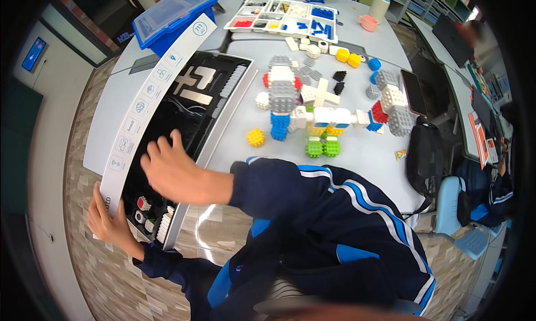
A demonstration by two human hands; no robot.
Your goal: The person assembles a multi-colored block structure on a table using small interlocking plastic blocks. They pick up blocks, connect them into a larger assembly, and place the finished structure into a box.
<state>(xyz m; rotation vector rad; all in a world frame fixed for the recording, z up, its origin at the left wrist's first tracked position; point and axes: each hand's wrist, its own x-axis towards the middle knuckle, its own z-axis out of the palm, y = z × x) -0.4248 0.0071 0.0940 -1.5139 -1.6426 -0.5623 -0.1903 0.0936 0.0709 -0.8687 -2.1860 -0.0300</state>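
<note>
A long box with a black inner tray (207,60) lies at the left of the table, with a white panel (140,104) printed with icons along its left side. My left hand (109,221) grips that panel at its near end, fingers outside and thumb inside. Over the tray, my right hand (174,173) is open, fingers spread and bent downward; the spot under its fingertips is partly hidden. In the tray lie white blocks (196,97), thin cables (187,109), a row of grey pieces (231,81), and, nearest me, a red-and-white module (143,203) and white strips (166,223).
Right of the box stands an assembled block model (283,97) with studded grey, blue and green parts. Loose yellow (255,137) and black blocks (339,75) lie around it. Beyond are a parts tray (282,19) and a blue bin (176,19); a phone (414,92) and black pouch (425,159) lie right.
</note>
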